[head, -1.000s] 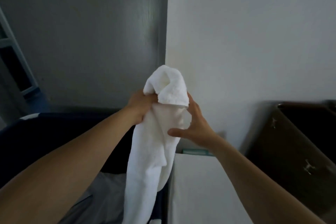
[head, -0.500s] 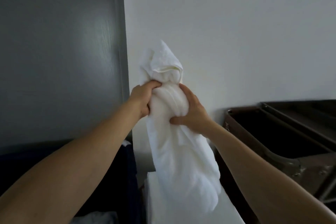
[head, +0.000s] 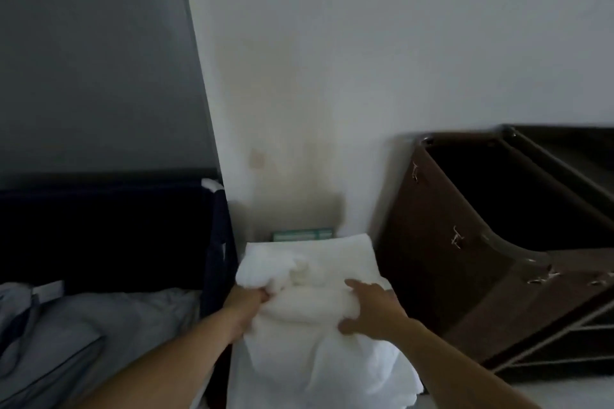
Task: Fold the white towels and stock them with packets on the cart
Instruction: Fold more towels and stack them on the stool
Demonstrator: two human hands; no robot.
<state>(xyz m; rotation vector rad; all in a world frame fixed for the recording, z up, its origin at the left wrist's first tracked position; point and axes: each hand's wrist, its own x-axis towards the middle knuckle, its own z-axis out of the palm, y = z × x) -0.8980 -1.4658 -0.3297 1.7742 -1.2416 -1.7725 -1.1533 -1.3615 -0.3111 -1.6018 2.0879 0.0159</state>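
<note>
Left hand (head: 247, 302) is fisted tight, fingers buried in a bunched end of the white towel (head: 309, 304). Right hand (head: 373, 307) clamps the same towel, fingers curved over the top and the thumb tucked under its near edge.

Between the two grips the towel is gathered into a thick roll, its long axis running straight across from left fingers to right. The crumpled end puffs up just beyond the left knuckles, and the loose remainder spills down toward the person, below both wrists.

Just past the fingertips lies a flat white layer (head: 339, 256); whether it's part of this towel or another one, can't tell.

Beyond that, against the wall (head: 365, 60), a teal packet (head: 302, 235) with pale bands peeks out, its print too blurred to read.

Out to the right of the right hand stands the brown cart (head: 448, 259), well apart from the towel. Left of the left hand is a dark navy bin (head: 109, 226) with grey linen (head: 99, 325) heaped in it.
</note>
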